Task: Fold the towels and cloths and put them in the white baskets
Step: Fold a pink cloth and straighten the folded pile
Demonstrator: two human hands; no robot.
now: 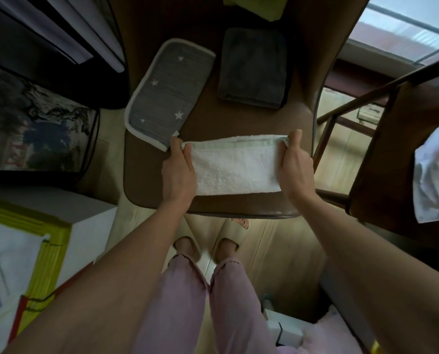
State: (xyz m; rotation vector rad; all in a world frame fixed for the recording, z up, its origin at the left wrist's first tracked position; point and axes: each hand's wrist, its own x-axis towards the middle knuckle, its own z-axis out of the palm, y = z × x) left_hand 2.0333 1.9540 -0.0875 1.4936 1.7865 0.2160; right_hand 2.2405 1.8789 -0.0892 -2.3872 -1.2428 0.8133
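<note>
Two hands on one white towel [235, 166] at the desk's [159, 198] near edge: my left hand [178, 172] and right hand [295, 166] pinch its far corners. Grey star cloth [166, 94] at left edge, dark folded towel [253, 70] beyond.

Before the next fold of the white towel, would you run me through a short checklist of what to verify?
1. Left hand grips the left end of the white towel: ok.
2. Right hand grips the right end: ok.
3. Towel lies flat on the brown table, with no bunching: ok.
4. Towel's far left corner is apart from the grey star cloth: not ok, they appear to touch.
5. Dark folded towel is out of the way: ok.
6. White basket within reach: cannot tell, none is plainly in view.
</note>
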